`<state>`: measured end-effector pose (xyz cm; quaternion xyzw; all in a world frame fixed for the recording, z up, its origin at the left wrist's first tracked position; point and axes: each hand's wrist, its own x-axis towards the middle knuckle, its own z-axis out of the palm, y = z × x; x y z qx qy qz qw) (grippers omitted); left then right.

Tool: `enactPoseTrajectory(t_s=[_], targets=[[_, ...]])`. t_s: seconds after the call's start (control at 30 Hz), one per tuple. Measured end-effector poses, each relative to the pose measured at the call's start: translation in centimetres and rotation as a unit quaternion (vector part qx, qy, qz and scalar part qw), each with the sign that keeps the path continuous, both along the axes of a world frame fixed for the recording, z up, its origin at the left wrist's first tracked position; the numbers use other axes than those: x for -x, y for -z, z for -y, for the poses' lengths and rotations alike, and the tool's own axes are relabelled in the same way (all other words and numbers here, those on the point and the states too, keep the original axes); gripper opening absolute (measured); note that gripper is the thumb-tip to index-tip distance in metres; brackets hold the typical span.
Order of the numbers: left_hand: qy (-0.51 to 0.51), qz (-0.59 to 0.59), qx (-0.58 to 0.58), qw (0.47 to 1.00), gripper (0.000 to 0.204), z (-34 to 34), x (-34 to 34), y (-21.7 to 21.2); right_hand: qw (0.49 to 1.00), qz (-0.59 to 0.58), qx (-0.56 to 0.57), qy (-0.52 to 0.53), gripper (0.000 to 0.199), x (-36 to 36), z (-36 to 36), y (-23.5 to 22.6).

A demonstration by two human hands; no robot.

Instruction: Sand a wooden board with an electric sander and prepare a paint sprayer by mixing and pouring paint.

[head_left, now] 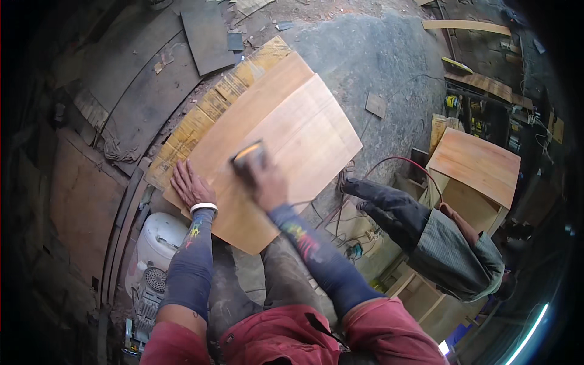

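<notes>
A white machine housing (pixel 159 240) stood on the floor below the left hand (pixel 190 184), beside the person's dark sleeve. That hand lay flat, its fingers spread and released, pressed palm-down on the near left corner of a pale wooden panel (pixel 292 131). The panel rested on a second sheet (pixel 210 109) with a yellowish patterned edge, which showed just beyond the fingertips of the left hand. To the right of those fingers, the right hand (pixel 266 182) was clenched over a sanding block (pixel 249 155) with an orange upper edge, the block pressed to the panel's face near its middle; the block was blurred, so its make could not be told. Red and dark cables (pixel 389 161) trailed across the grey ground to the right of the right hand's fingers. Further right, well apart from both hands, another person (pixel 438 243) in a grey checked shirt bent beside a small wooden cabinet (pixel 477 167).
</notes>
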<state>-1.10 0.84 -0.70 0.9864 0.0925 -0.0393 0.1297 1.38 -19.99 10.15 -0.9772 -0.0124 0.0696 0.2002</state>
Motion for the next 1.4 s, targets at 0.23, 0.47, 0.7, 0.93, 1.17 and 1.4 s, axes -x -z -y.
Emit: enactPoseTrajectory(t_s=[0.23, 0.47, 0.7, 0.93, 1.17, 1.4], targets=[[0.018, 0.008, -0.003, 1.000, 0.064, 0.3, -0.3, -0.8, 0.999, -0.008, 0.022, -0.027, 0.069, -3.5, 7.0, -1.9], [0.010, 0.022, -0.006, 1.000, 0.063, 0.6, -0.6, -0.1, 0.964, 0.077, 0.156, 0.201, 0.056, -19.7, 19.2, -0.9], [0.009, 0.005, -0.014, 1.000, 0.064, 0.6, 0.2, -0.2, 0.997, -0.065, 0.039, -0.014, 0.070, -5.0, 5.6, -2.4], [0.005, 0.015, -0.008, 1.000, 0.065, 0.8, -0.3, 0.1, 0.967, 0.066, 0.159, 0.187, 0.064, -19.1, 17.0, -0.1], [0.006, 0.026, -0.003, 1.000, 0.065, 0.5, -0.4, -0.2, 0.997, 0.043, 0.047, -0.035, 0.066, -8.1, 0.4, 0.2], [0.011, 0.019, 0.002, 1.000, 0.065, 0.0, 0.2, 0.0, 0.993, 0.025, 0.014, -0.112, 0.063, -10.9, 2.2, -0.8]])
